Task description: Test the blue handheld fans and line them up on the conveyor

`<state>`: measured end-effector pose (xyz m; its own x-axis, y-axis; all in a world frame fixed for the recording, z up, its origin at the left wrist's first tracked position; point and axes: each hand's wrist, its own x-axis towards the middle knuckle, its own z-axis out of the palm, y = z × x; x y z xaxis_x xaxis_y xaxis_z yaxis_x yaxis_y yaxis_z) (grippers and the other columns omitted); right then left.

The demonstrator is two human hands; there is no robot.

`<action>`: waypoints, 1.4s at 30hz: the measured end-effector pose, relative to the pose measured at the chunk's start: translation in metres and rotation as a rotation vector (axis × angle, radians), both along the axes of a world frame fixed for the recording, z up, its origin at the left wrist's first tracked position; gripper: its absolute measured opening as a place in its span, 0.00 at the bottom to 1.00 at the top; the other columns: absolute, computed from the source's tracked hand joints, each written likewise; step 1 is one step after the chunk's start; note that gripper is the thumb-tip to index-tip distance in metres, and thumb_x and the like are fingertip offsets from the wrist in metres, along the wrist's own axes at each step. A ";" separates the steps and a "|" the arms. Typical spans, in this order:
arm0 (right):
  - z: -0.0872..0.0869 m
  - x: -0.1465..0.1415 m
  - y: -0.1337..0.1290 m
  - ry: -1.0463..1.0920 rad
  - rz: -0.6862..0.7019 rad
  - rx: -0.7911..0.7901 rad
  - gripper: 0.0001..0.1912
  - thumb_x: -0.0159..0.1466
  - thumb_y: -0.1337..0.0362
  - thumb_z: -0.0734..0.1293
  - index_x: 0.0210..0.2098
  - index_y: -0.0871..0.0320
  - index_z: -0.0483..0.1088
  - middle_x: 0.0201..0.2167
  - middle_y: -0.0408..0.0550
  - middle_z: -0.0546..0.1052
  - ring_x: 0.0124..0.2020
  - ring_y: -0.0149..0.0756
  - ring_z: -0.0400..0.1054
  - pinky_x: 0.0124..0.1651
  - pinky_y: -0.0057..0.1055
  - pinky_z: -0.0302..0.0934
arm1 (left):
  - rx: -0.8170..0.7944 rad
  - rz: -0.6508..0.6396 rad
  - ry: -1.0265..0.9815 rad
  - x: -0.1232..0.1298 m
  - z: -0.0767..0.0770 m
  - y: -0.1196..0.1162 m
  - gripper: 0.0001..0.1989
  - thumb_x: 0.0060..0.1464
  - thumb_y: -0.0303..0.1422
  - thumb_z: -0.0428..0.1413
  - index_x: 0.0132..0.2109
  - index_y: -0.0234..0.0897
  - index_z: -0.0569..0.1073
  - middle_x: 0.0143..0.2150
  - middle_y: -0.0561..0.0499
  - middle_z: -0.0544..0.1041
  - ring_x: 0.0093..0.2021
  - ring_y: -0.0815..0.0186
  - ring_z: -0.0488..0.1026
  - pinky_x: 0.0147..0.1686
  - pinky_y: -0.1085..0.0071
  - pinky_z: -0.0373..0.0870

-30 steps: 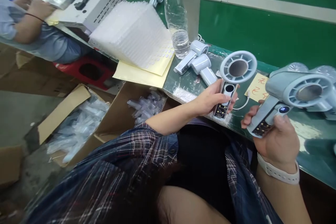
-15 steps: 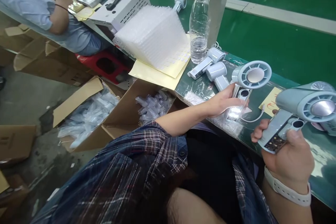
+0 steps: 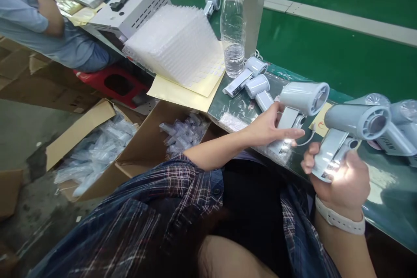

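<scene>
In my left hand (image 3: 265, 128) is a pale blue handheld fan (image 3: 301, 97), gripped by its flat handle with the round head at the top. My right hand (image 3: 340, 176) is wrapped round the handle of a second pale blue handheld fan (image 3: 353, 120), its head pointing right. Bright glare lies on the lower handles of both. Beyond my left hand, two more fans lie on the bench, one with its handle toward me (image 3: 260, 91) and one behind it (image 3: 246, 76). A white cable (image 3: 308, 139) runs between my hands.
A clear bottle (image 3: 233, 26) stands by a post, beside a stack of bubble wrap (image 3: 176, 43) on yellow paper. More fans (image 3: 400, 134) lie at the right. Below left, a carton (image 3: 143, 152) holds clear plastic pieces. A co-worker (image 3: 42, 21) sits at far left.
Both fans have turned, so their round grilles now face more to the right and show less to me. The view has shifted slightly; both hands keep their hold.
</scene>
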<state>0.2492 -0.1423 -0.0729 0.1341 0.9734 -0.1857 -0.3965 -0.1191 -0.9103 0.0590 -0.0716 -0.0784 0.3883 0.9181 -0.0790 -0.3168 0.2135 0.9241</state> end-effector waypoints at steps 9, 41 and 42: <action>0.015 -0.010 -0.011 0.025 -0.059 0.078 0.19 0.73 0.44 0.68 0.50 0.49 0.82 0.49 0.50 0.84 0.52 0.50 0.81 0.56 0.54 0.79 | 0.142 -0.078 0.018 -0.003 0.023 -0.018 0.25 0.64 0.59 0.58 0.50 0.44 0.63 0.35 0.55 0.74 0.31 0.66 0.71 0.31 0.69 0.66; 0.045 -0.005 -0.017 0.150 -0.100 0.152 0.17 0.57 0.50 0.77 0.41 0.54 0.82 0.37 0.48 0.78 0.34 0.44 0.75 0.27 0.39 0.69 | 0.061 -0.384 -0.238 -0.004 0.022 -0.008 0.40 0.53 0.46 0.73 0.66 0.41 0.67 0.54 0.42 0.84 0.50 0.55 0.85 0.54 0.58 0.81; 0.041 -0.004 -0.015 0.143 -0.129 0.151 0.18 0.56 0.50 0.77 0.41 0.54 0.82 0.36 0.48 0.78 0.33 0.43 0.75 0.26 0.38 0.69 | 0.104 -0.363 -0.202 -0.004 0.020 -0.006 0.42 0.51 0.45 0.75 0.67 0.40 0.68 0.55 0.41 0.84 0.53 0.54 0.85 0.56 0.57 0.80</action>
<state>0.2451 -0.1577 -0.0316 0.2424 0.9679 -0.0656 -0.5255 0.0742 -0.8475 0.0547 -0.0780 -0.0582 0.6858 0.7182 0.1174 -0.4150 0.2535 0.8738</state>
